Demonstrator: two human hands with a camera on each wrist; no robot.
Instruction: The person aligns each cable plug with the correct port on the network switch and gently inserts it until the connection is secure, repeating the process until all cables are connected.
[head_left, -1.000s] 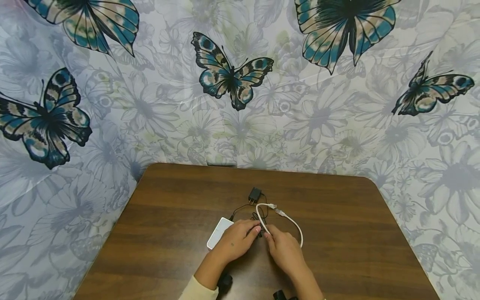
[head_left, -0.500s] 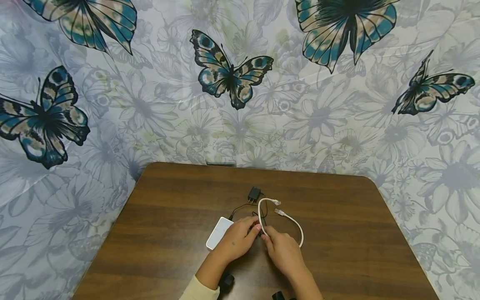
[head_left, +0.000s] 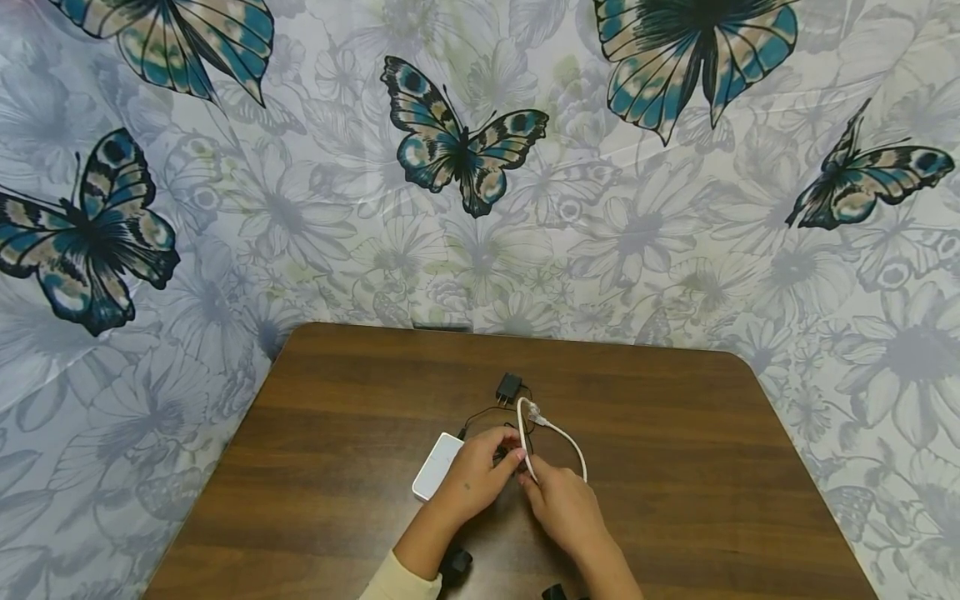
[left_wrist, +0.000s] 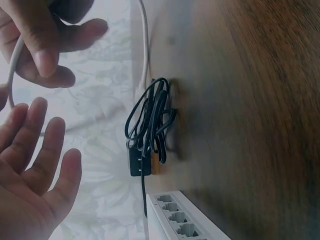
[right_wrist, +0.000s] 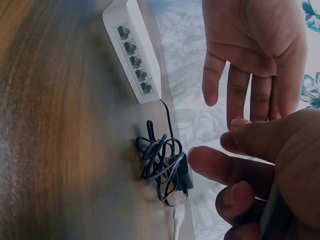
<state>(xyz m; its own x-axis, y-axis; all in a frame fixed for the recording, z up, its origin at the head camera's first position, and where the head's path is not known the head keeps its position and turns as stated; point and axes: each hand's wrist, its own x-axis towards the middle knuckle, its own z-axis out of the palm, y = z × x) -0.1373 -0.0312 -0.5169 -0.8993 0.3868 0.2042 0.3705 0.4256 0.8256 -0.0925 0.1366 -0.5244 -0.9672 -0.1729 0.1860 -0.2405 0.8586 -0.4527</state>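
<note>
A white Ethernet cable [head_left: 564, 433] with clear plugs loops up between the hands. My right hand [head_left: 564, 506] grips the cable with curled fingers. Close beside it, my left hand [head_left: 471, 477] has the cable between thumb and index fingertip, its other fingers fairly straight in the left wrist view. A white network switch [head_left: 437, 468] stands by the left hand, its row of ports [right_wrist: 134, 60] facing the person. Beyond the hands lies a coiled black power cord [left_wrist: 150, 120], mostly hidden in the head view, with its black plug adapter [head_left: 508, 387].
The brown wooden table [head_left: 360, 383] runs back to a wall hanging [head_left: 322, 208] printed with flowers and butterflies. A black object [head_left: 455, 567] shows beside the left wrist, and another black object [head_left: 553, 592] beside the right forearm.
The cable's two plugs, lined up a second ago and then apart, now overlap in view near the adapter. The right-hand part of the loop has moved left. Both hands stay nearly in place.
</note>
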